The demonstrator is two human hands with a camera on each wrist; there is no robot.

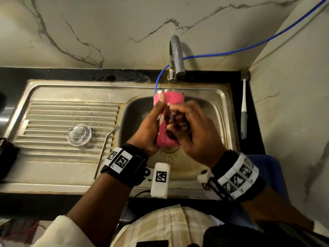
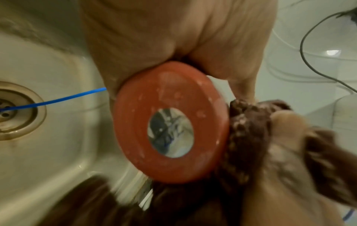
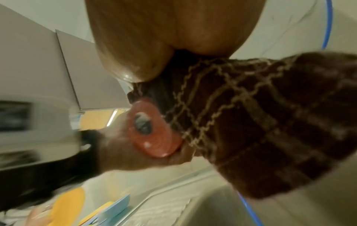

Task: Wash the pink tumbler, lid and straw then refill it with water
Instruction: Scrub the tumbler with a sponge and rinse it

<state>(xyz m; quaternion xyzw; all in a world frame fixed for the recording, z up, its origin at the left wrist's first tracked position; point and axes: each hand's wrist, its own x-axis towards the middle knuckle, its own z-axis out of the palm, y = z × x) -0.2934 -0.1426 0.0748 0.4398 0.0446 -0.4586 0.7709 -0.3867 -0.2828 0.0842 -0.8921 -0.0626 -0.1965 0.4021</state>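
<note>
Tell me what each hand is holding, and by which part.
The left hand grips the pink tumbler around its side wall, near the base. The right hand holds a dark scrubber, bunched in its fingers against the tumbler's side.

No readable txt, brand or nos. anywhere. Only black-white square code markers on wrist bands point(image 1: 119, 160), not legible as text.

Your blurred right hand point(image 1: 192, 129) and its dark brown netted scrubbing cloth point(image 1: 178, 122) hid much of the pink metal tumbler point(image 1: 169, 102); your right fingers stayed unreadable.
</note>
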